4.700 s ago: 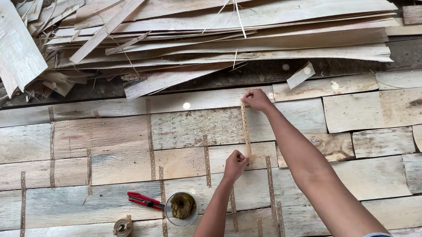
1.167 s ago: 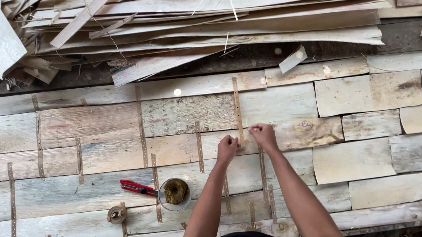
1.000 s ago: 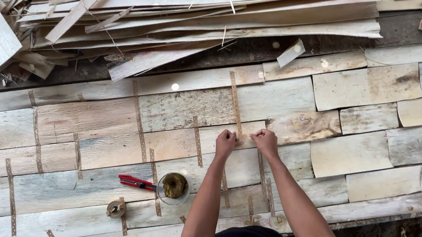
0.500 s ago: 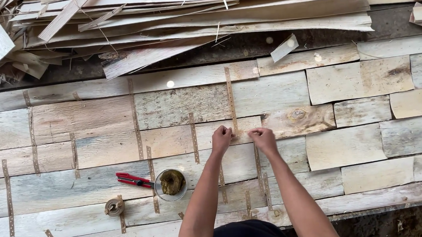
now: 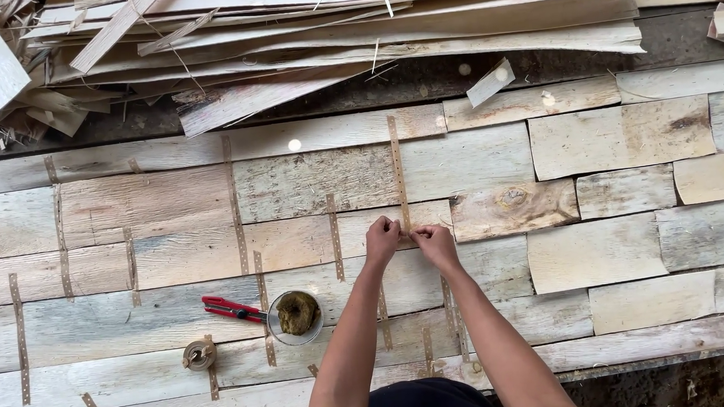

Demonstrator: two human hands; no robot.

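Pinching, it seems, tape strip [image 5: 397, 172]: left hand [image 5: 381, 240], right hand [image 5: 433, 243].

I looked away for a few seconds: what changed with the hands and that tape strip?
The right hand came down from the strip's far end to meet the left hand at the near end of the perforated tape strip, both now pinching it there. The red-handled cutter, small bowl, tape roll and veneer sheets stayed put.

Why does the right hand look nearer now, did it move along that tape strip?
Yes. The right hand came down the tape strip from its top end, and now sits beside the left hand.
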